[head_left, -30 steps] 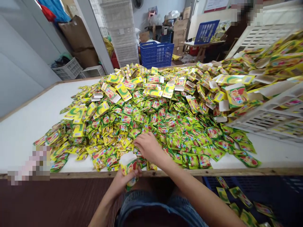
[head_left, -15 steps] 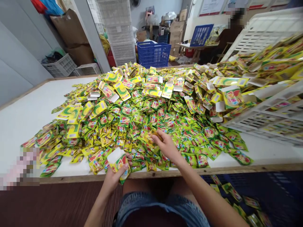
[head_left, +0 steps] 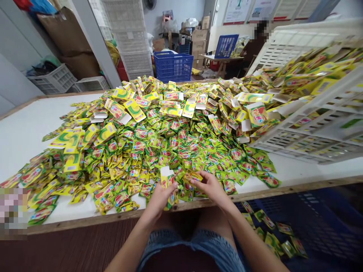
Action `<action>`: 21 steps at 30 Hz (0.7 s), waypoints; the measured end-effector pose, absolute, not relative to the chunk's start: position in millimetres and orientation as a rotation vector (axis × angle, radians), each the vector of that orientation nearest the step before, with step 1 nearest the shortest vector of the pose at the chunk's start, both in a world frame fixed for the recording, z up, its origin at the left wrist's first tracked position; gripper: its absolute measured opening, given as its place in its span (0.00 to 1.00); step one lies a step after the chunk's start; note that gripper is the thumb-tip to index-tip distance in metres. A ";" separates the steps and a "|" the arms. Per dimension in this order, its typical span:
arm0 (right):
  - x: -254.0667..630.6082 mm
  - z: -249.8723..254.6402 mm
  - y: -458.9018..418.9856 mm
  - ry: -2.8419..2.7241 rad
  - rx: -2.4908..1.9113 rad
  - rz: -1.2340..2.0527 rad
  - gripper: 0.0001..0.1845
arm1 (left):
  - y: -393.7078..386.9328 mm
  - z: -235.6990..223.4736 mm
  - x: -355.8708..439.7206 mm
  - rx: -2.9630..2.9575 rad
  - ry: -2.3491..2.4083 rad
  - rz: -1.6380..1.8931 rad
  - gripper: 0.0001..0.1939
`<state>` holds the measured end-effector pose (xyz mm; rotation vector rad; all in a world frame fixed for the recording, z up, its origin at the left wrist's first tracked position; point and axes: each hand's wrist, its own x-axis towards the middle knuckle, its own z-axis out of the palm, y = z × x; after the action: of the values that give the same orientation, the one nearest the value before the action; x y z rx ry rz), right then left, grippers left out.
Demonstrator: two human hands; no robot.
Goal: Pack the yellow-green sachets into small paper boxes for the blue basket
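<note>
Near the table's front edge, my left hand is closed around a small printed carton, its white flap standing up. Just to the right, my right hand pinches a yellow sachet between thumb and fingers. The carton and the sachet are apart, with a short gap between them. Under and beyond both hands spreads a heap of green sachets with red fruit pictures. Yellow and green cartons, several with raised white flaps, lie along the back of the heap.
A tipped white crate at the right spills cartons onto the white table. Below the table's right side, a dark blue crate holds several packs. Behind stand a blue basket, stacked white crates and a seated person.
My left hand has moved right with the carton, which is now turned more edge-on. My right hand has drawn the yellow sachet down toward the front edge. The view has shifted slightly.
</note>
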<state>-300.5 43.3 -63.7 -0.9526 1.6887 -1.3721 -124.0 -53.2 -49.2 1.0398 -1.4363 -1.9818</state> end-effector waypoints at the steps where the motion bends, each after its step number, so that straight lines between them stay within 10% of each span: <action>1: -301.3 -63.9 44.1 1.689 -0.929 -1.379 0.19 | -52.0 -47.7 -124.5 1.050 -1.427 -1.959 0.20; 21: -275.6 -76.5 43.8 1.681 -0.680 -1.661 0.23 | -56.2 -36.8 -109.8 0.915 -1.706 -1.911 0.25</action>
<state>-275.6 43.8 -76.5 -0.6799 1.6813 -1.6614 -109.8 -56.2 -36.8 0.9149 -1.7064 -1.9114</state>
